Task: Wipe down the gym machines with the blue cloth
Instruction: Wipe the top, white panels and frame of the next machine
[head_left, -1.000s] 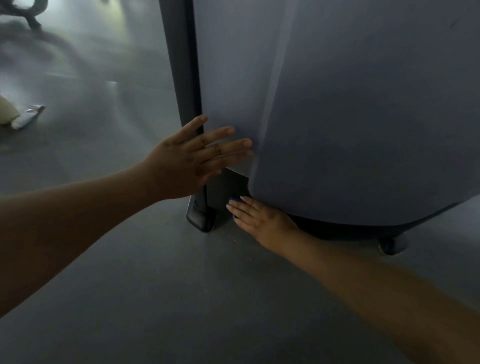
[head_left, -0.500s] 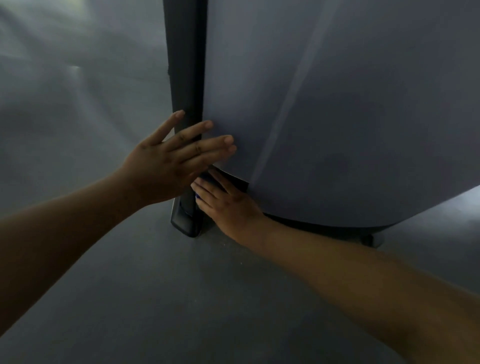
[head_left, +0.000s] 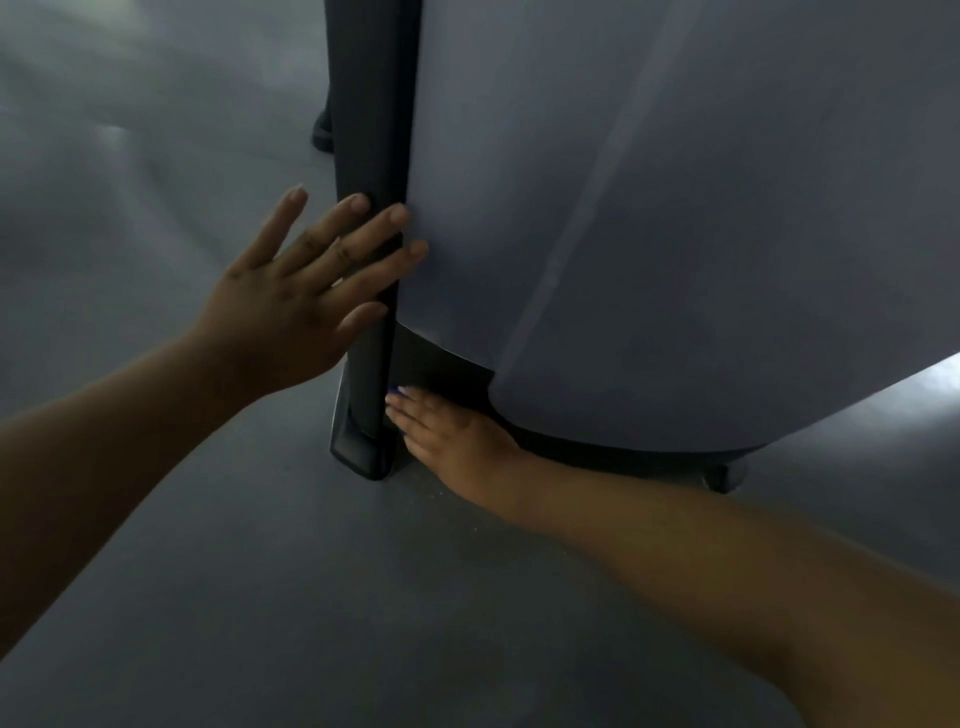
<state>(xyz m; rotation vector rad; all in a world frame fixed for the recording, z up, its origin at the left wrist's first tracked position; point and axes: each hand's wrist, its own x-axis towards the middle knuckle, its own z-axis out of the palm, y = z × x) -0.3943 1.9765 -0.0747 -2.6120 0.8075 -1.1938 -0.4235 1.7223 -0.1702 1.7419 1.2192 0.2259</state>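
- Two hands are on the machine (head_left: 649, 208). My left hand (head_left: 291, 312) lies flat with fingers spread across the dark post (head_left: 371, 130), grasping nothing.
- My right hand (head_left: 452, 436) presses the cloth (head_left: 396, 389) with straight fingers, low on the dark base (head_left: 441, 366) beside the post. Only a blue sliver shows at the fingertips.
- I'd keep firm, even pressure and sweep along the base, bracing with the left.
- Half a second ago the right hand sat just under the left; now it is down near the foot (head_left: 358, 457).
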